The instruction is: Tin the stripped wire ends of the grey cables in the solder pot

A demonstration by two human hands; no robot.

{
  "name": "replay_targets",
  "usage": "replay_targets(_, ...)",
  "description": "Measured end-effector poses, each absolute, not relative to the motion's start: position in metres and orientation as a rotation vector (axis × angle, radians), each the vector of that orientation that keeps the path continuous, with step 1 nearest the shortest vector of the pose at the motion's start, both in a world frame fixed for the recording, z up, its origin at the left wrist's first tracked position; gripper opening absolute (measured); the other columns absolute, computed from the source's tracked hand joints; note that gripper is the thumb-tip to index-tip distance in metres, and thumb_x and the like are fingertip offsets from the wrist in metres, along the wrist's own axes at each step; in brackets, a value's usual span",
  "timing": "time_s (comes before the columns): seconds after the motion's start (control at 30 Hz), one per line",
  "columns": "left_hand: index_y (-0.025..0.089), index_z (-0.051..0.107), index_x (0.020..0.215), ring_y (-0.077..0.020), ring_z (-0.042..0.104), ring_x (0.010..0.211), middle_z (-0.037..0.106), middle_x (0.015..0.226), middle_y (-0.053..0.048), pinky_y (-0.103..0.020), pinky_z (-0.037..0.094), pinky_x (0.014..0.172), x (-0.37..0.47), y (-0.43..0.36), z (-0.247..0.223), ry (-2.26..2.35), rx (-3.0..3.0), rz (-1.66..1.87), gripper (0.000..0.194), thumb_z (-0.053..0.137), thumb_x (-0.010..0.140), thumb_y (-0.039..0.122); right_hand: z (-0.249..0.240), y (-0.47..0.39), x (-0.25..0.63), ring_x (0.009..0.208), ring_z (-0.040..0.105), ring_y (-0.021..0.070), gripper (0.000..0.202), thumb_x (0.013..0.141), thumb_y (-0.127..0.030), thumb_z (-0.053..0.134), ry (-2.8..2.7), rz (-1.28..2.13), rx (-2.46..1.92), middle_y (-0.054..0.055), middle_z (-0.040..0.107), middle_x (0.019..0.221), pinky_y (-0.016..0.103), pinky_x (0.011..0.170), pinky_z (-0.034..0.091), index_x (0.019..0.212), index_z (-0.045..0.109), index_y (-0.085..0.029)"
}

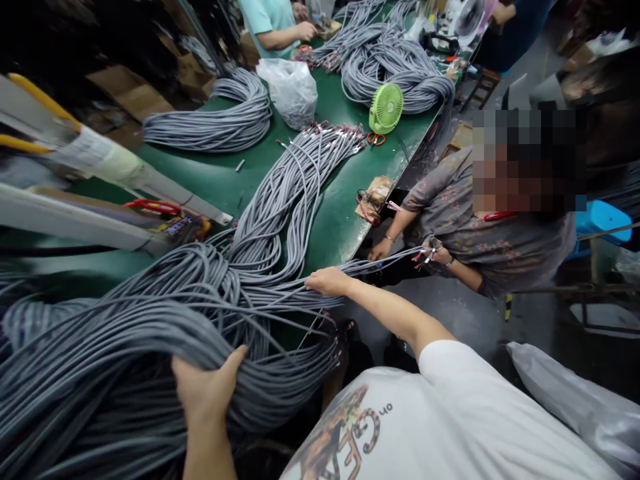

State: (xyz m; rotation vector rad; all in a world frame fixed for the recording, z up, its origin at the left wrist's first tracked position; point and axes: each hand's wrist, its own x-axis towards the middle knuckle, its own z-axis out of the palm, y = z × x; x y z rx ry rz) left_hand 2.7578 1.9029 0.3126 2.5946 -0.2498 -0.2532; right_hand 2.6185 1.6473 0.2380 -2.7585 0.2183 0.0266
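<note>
A thick bundle of grey cables (135,327) sprawls over the near end of the green table. My left hand (207,383) grips this bundle from the near side, thumb on top and most fingers hidden beneath the strands. My right hand (327,281) is closed around a few grey cables (367,265) at the table's right edge. Those strands run on to a co-worker's hand (440,253), which holds their stripped ends, showing red and white wires. Just beyond my hands, another cable bundle (285,200) lies along the table with its wire ends pointing away.
The green table (345,210) carries coiled cables (215,123), a plastic bag (290,90), a green fan (386,109) and red-handled scissors (376,139). White posts (125,163) rise at the left. A co-worker sits close on the right; another person works at the far end.
</note>
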Motion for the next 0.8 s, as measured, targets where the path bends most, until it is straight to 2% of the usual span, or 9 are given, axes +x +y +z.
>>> replay_targets(0.07, 0.021, 0.031, 0.136, -0.035, 0.055, 0.117, 0.053, 0.132, -0.015, -0.045, 0.048, 0.098, 2.765, 1.906, 0.299, -0.201, 2.619, -0.408, 0.1, 0.074, 0.052, 0.053, 0.243, 1.662, 2.624, 0.081, 0.055, 0.0134, 0.024, 0.094, -0.032, 0.041, 0.271, 0.006, -2.767, 0.003, 0.065, 0.09, 0.023, 0.064, 0.035, 0.095, 0.063, -0.022)
replay_targets(0.1, 0.016, 0.027, 0.139, -0.0353, 0.055, 0.117, 0.052, 0.132, -0.019, -0.045, 0.047, 0.098, 2.765, 1.908, 0.296, -0.23, 2.621, -0.448, 0.101, 0.072, 0.056, 0.053, 0.246, 1.67, 2.626, 0.081, 0.055, 0.0145, 0.026, 0.094, -0.031, 0.04, 0.284, -0.016, -2.775, 0.005, 0.065, 0.086, 0.024, 0.066, 0.037, 0.093, 0.064, -0.02)
replay_targets(0.17, 0.009, 0.019, 0.142, -0.037, 0.055, 0.116, 0.054, 0.127, -0.025, -0.045, 0.046, 0.097, 2.766, 1.908, 0.293, -0.296, 2.624, -0.546, 0.103, 0.069, 0.063, 0.051, 0.25, 1.678, 2.631, 0.079, 0.054, 0.0171, 0.031, 0.094, -0.027, 0.036, 0.282, -0.082, -2.792, 0.009, 0.063, 0.08, 0.027, 0.07, 0.039, 0.09, 0.065, -0.016)
replay_targets(0.23, 0.006, 0.014, 0.143, -0.0377, 0.055, 0.116, 0.054, 0.125, -0.028, -0.043, 0.045, 0.097, 2.774, 1.905, 0.291, -0.337, 2.602, -0.548, 0.103, 0.068, 0.067, 0.048, 0.248, 1.676, 2.637, 0.084, 0.054, 0.0198, 0.033, 0.094, -0.025, 0.034, 0.23, -0.17, -2.798, 0.014, 0.063, 0.086, 0.031, 0.076, 0.041, 0.099, 0.064, -0.012)
replay_targets(0.33, 0.004, 0.007, 0.144, -0.0379, 0.054, 0.116, 0.053, 0.126, -0.029, -0.043, 0.042, 0.098, 2.786, 1.905, 0.288, -0.357, 2.578, -0.506, 0.104, 0.066, 0.069, 0.043, 0.233, 1.669, 2.629, 0.097, 0.053, 0.0257, 0.034, 0.091, -0.025, 0.037, 0.161, -0.277, -2.793, 0.018, 0.062, 0.102, 0.04, 0.085, 0.042, 0.112, 0.06, -0.01)
replay_targets(0.5, 0.004, 0.01, 0.146, -0.0373, 0.054, 0.116, 0.051, 0.128, -0.028, -0.041, 0.043, 0.096, 2.771, 1.907, 0.283, -0.384, 2.509, -0.535, 0.109, 0.072, 0.063, 0.039, 0.193, 1.666, 2.526, 0.097, 0.056, 0.0261, 0.031, 0.086, -0.035, 0.046, 0.391, -0.368, -2.679, 0.01, 0.063, 0.105, 0.042, 0.09, 0.044, 0.111, 0.06, -0.024)
replay_targets(0.6, 0.001, 0.01, 0.145, -0.0377, 0.053, 0.118, 0.052, 0.127, -0.029, -0.04, 0.042, 0.096, 2.77, 1.909, 0.282, -0.383, 2.485, -0.567, 0.111, 0.073, 0.062, 0.038, 0.174, 1.668, 2.457, 0.094, 0.058, 0.0252, 0.031, 0.086, -0.038, 0.046, 0.512, -0.272, -2.651, 0.009, 0.065, 0.102, 0.04, 0.088, 0.046, 0.108, 0.061, -0.024)
replay_targets(0.73, 0.006, -0.003, 0.145, -0.0366, 0.044, 0.127, 0.042, 0.137, -0.028, -0.041, 0.035, 0.102, 2.786, 1.917, 0.274, -0.348, 2.502, -0.587, 0.111, 0.071, 0.068, 0.037, 0.151, 1.681, 2.383, 0.095, 0.059, 0.0237, 0.034, 0.086, -0.039, 0.043, 0.726, -0.008, -2.588, 0.009, 0.067, 0.102, 0.039, 0.088, 0.047, 0.106, 0.064, -0.02)
replay_targets(0.8, 0.006, 0.002, 0.145, -0.0368, 0.045, 0.125, 0.043, 0.137, -0.026, -0.04, 0.036, 0.101, 2.792, 1.919, 0.264, -0.363, 2.531, -0.474, 0.112, 0.073, 0.065, 0.037, 0.136, 1.695, 2.341, 0.092, 0.06, 0.0228, 0.034, 0.087, -0.037, 0.042, 0.836, 0.121, -2.542, 0.009, 0.067, 0.101, 0.038, 0.086, 0.049, 0.106, 0.064, -0.019)
